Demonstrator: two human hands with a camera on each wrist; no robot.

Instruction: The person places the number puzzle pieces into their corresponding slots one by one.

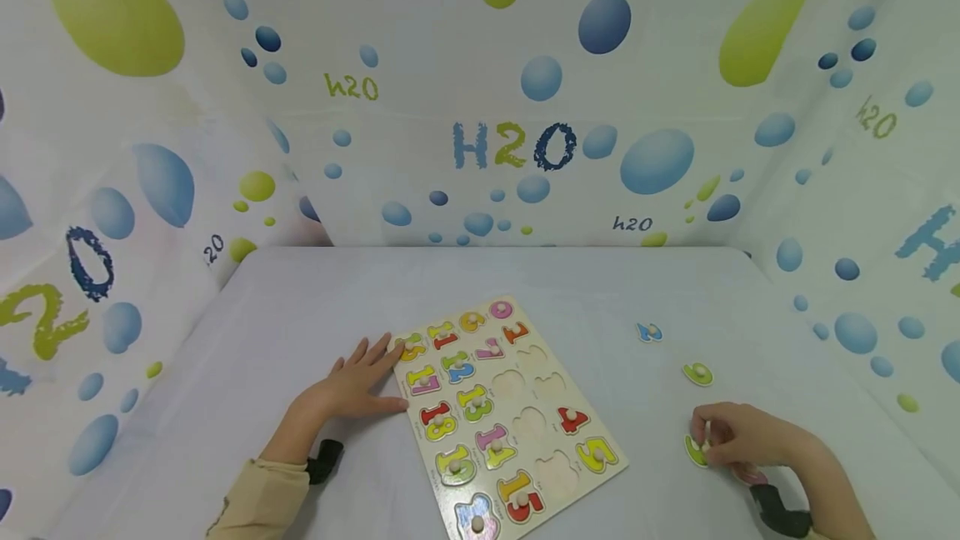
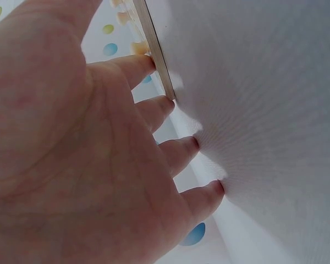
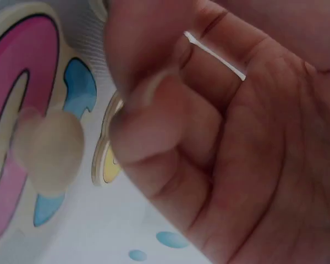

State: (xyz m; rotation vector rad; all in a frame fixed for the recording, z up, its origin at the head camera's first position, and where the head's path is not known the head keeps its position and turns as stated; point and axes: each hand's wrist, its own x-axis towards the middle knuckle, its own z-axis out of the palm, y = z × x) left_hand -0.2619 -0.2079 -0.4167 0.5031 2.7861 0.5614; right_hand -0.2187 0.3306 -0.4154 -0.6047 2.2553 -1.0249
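My left hand [image 1: 352, 386] lies with spread fingers at the left edge of a wooden number puzzle board [image 1: 517, 457]; in the left wrist view, fingertips [image 2: 164, 104] touch the board's edge and the white cloth. My right hand [image 1: 750, 436] is at the right, thumb and finger pinching a green number puzzle piece [image 1: 694, 452] by its knob. The right wrist view shows curled fingers [image 3: 154, 121] that hide most of a yellow-faced piece [image 3: 110, 165]. A pink and blue piece [image 3: 41, 71] with a round knob is close beside them.
A green piece [image 1: 698, 373] and a blue piece [image 1: 649, 332] lie on the white tabletop [image 1: 337, 290] beyond my right hand. Several knobbed number pieces sit in the board, among bare recesses [image 1: 528, 423]. Patterned cloth walls [image 1: 420, 123] rise behind and at both sides.
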